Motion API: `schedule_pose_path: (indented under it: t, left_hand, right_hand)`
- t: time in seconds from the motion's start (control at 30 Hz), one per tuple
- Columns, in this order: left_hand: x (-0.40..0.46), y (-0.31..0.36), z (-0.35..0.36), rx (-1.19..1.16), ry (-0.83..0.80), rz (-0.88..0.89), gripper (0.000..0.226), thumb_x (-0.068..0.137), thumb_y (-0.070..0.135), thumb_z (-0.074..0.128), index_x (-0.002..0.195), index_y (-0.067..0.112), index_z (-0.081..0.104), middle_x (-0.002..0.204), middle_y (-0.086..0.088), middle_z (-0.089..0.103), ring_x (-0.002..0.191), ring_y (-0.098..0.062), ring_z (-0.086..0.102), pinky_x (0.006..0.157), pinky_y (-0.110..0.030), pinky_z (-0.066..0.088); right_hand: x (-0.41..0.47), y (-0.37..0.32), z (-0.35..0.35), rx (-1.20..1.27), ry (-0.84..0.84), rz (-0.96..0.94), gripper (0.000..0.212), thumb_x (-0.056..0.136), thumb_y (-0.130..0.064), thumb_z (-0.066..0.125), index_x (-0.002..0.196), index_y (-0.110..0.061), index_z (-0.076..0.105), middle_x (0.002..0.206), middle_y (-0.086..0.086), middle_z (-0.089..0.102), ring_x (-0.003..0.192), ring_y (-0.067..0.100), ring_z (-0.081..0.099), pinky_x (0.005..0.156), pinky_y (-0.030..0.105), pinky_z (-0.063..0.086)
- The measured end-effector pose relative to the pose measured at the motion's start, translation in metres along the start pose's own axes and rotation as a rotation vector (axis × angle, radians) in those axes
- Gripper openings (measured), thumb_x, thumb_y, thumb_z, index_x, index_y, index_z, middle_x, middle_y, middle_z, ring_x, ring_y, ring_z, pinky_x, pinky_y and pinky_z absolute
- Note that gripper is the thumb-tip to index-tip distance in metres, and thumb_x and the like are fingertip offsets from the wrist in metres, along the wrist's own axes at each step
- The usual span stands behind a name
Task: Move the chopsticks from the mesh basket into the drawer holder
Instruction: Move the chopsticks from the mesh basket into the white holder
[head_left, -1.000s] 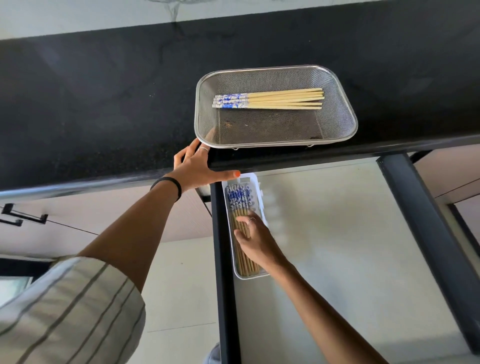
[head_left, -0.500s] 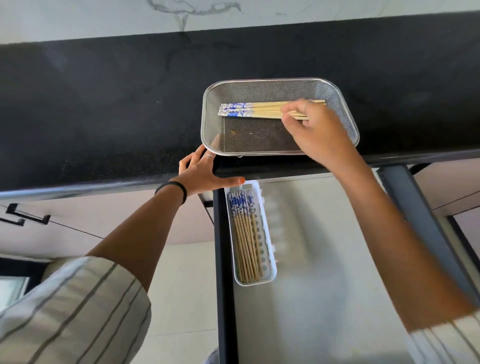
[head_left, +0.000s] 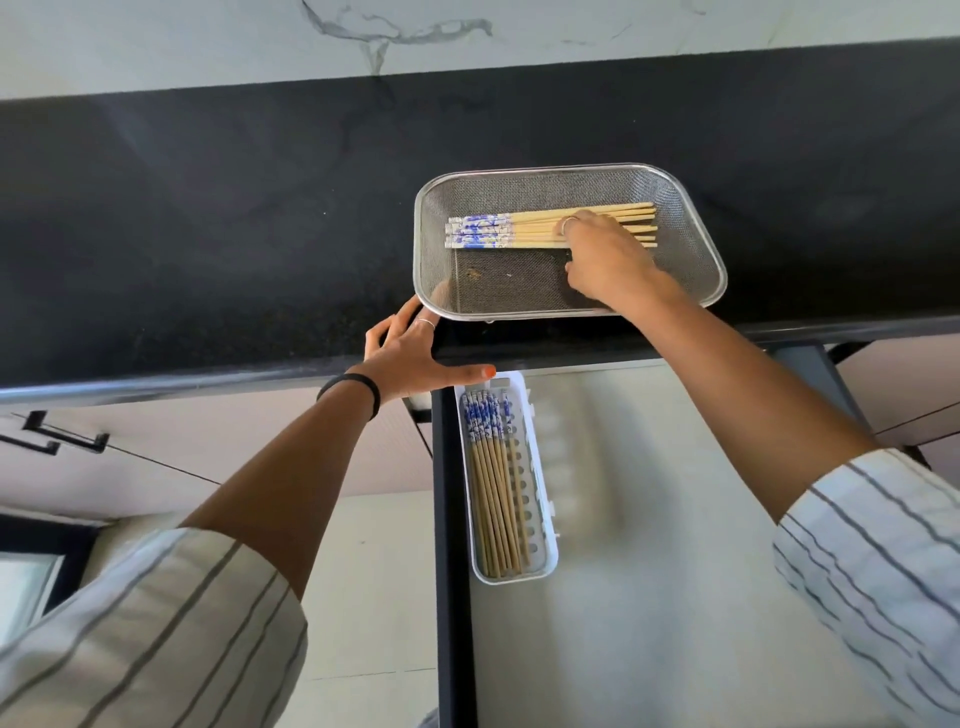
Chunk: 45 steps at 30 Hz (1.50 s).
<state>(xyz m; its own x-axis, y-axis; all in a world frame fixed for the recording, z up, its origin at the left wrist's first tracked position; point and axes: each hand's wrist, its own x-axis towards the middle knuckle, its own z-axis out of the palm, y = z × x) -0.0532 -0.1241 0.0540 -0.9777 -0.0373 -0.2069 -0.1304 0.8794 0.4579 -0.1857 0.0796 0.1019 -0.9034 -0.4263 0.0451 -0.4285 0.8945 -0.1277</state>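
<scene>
While the left hand (head_left: 410, 353) rests flat, fingers spread, on the black countertop (head_left: 208, 234), the right hand (head_left: 608, 260) curls onto the chopsticks (head_left: 519, 228) in the mesh basket (head_left: 696, 244). More lie in the white drawer holder (head_left: 543, 519) nearby.

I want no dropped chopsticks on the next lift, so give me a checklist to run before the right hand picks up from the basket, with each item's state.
1. Right hand on the chopsticks in the basket: ok, fingers lie across them.
2. Firm grip: cannot tell, fingertips hidden.
3. Mesh basket fully on the counter: ok.
4. Left hand steadying: ok, it rests on the counter edge beside the basket.
5. Drawer holder reachable: ok, drawer open.
6. Room in holder: ok, its right side is free.
</scene>
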Motion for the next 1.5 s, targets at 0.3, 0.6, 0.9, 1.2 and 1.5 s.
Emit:
schedule_pose_path:
  t: [0.3, 0.6, 0.9, 1.2, 1.5]
  left_hand:
    - [0.001, 0.000, 0.001, -0.004, -0.002, -0.016, 0.113, 0.057, 0.081, 0.057, 0.141, 0.046, -0.010, 0.154, 0.006, 0.006, 0.138, -0.010, -0.003, 0.104, -0.025, -0.008]
    - [-0.001, 0.003, -0.002, -0.013, -0.005, -0.008, 0.115, 0.053, 0.082, 0.054, 0.142, 0.045, -0.009, 0.154, 0.003, 0.009, 0.138, -0.011, -0.002, 0.104, -0.028, -0.008]
    - [-0.002, 0.004, -0.002, 0.017, -0.013, -0.013, 0.111, 0.057, 0.081, 0.054, 0.144, 0.041, -0.003, 0.154, 0.002, 0.007, 0.138, -0.013, -0.001, 0.106, -0.029, -0.007]
    - [-0.003, 0.005, 0.000, -0.024, 0.009, -0.006, 0.110, 0.061, 0.075, 0.061, 0.142, 0.044, -0.007, 0.154, 0.001, 0.010, 0.138, -0.013, 0.000, 0.105, -0.028, -0.007]
    - [-0.003, 0.002, 0.000, -0.052, 0.055, 0.007, 0.096, 0.063, 0.070, 0.064, 0.142, 0.041, 0.017, 0.152, 0.008, 0.017, 0.137, -0.007, 0.004, 0.105, -0.024, -0.006]
  right_hand:
    - [0.006, -0.004, -0.001, -0.064, 0.052, -0.077, 0.046, 0.083, 0.006, 0.058, 0.127, -0.005, 0.049, 0.124, 0.012, 0.053, 0.114, 0.034, 0.050, 0.094, 0.046, 0.047]
    - [0.012, 0.000, 0.003, -0.097, -0.041, -0.140, 0.047, 0.084, 0.004, 0.058, 0.128, -0.003, 0.045, 0.128, 0.016, 0.049, 0.127, 0.041, 0.041, 0.105, 0.050, 0.040]
    - [-0.001, -0.001, -0.004, -0.146, -0.111, -0.226, 0.030, 0.085, 0.008, 0.046, 0.112, -0.004, 0.053, 0.108, 0.015, 0.059, 0.085, 0.028, 0.054, 0.069, 0.040, 0.043]
    - [-0.042, -0.005, -0.043, -0.062, 0.022, -0.204, 0.017, 0.096, -0.011, 0.046, 0.112, -0.012, 0.051, 0.065, -0.001, 0.044, 0.048, 0.013, 0.037, 0.043, 0.025, 0.019]
    - [-0.168, -0.025, -0.051, 0.659, -0.413, -0.169, 0.014, 0.097, -0.031, 0.043, 0.092, -0.025, 0.055, 0.071, 0.000, 0.052, 0.066, 0.020, 0.051, 0.068, 0.040, 0.045]
